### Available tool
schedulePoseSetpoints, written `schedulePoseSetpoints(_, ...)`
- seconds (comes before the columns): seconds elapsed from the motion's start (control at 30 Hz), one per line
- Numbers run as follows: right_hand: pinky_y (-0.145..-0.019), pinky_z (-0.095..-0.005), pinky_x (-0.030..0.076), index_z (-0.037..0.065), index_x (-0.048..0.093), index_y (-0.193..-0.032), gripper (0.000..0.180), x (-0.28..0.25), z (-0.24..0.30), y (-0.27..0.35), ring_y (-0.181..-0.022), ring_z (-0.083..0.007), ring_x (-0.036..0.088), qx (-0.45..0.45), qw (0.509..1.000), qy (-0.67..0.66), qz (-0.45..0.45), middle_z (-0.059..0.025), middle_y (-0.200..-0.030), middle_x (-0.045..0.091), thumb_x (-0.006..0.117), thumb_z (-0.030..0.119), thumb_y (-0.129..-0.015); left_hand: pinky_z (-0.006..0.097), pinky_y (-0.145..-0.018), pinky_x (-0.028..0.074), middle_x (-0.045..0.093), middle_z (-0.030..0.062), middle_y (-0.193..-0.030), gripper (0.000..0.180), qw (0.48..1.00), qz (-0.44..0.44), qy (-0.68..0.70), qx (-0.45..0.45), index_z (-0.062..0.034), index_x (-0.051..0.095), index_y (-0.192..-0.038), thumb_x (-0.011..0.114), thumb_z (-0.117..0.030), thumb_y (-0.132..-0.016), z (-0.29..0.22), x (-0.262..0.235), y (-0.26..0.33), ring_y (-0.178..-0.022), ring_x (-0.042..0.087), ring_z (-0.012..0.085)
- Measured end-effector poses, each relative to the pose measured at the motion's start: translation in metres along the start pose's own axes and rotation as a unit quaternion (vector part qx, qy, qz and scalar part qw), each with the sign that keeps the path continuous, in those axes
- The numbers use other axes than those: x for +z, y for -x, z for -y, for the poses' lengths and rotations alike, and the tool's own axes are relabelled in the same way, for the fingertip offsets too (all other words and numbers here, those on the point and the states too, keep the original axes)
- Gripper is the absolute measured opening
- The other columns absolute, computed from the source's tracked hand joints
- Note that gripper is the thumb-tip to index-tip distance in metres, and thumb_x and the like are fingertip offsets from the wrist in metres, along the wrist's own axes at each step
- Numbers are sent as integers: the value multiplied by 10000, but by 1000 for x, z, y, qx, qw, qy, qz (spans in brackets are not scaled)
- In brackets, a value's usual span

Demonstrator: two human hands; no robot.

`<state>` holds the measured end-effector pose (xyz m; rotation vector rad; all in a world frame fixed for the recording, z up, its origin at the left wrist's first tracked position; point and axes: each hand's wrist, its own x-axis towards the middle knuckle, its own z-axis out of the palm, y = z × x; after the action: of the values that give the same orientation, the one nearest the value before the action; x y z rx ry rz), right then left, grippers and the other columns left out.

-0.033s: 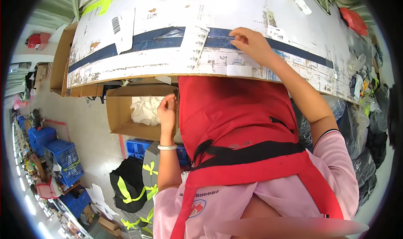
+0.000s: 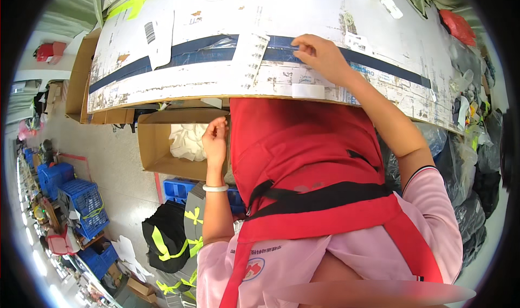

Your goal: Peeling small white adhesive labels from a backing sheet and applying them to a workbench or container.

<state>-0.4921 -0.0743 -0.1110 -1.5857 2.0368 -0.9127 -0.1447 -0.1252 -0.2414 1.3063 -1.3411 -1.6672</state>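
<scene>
A: Where does the paper strip lie?
B: On the table, left of the right hand; long axis near to far, far end leaning right.
A: The hands?
B: Right, loosely curled, pointing left; left hand, half-curled against the carton. Whether either grips anything, I cannot tell.

A blue crate stands left, red plastic right.

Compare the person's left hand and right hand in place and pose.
The left hand points forward over the right end of the cardboard box; the right hand points leftward over the white tabletop. A white bangle rings the left wrist; the right wrist is bare. Both have bent fingers, neither plainly holding anything.
</scene>
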Motion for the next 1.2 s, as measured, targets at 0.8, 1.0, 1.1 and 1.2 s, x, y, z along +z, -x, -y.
schedulePoseSetpoints(0.8, -581, -203, 408, 21, 647, -921, 179, 11, 75, -33, -643, -38, 511, -14, 971, -236, 33, 19, -678, 552, 631, 197, -894, 229, -684, 477, 628, 43, -897, 150, 990, -2, -57, 132, -21, 666, -948, 552, 49, -879, -42, 53, 20, -724, 577, 102)
schedulePoseSetpoints(1.0, -570, -188, 410, 14, 645, -926, 161, -1, 100, 13, -624, -37, 509, 11, 937, -295, 184, 21, -677, 557, 617, 171, -902, 243, -807, 469, 620, 41, -966, 149, 955, -92, -61, 276, 6, 637, -1045, 557, -26, -923, -128, 11, 46, -872, 588, 118)
schedulePoseSetpoints(1.1, -572, -190, 417, 11, 643, -915, 151, 7, 94, 33, -619, -41, 513, 18, 923, -329, 199, 19, -681, 562, 610, 159, -904, 239, -833, 458, 638, 66, -1000, 200, 975, 31, -48, 214, 17, 625, -1097, 578, -71, -923, -167, 39, 58, -929, 594, 121)
schedulePoseSetpoints(1.2, -579, -197, 426, 11, 644, -908, 153, 13, 85, 50, -632, -46, 518, 19, 918, -337, 208, 9, -697, 572, 602, 158, -911, 193, -707, 457, 662, 20, -887, 183, 985, 137, -21, 105, 12, 647, -1042, 647, -84, -886, -158, 69, 65, -787, 580, 49)
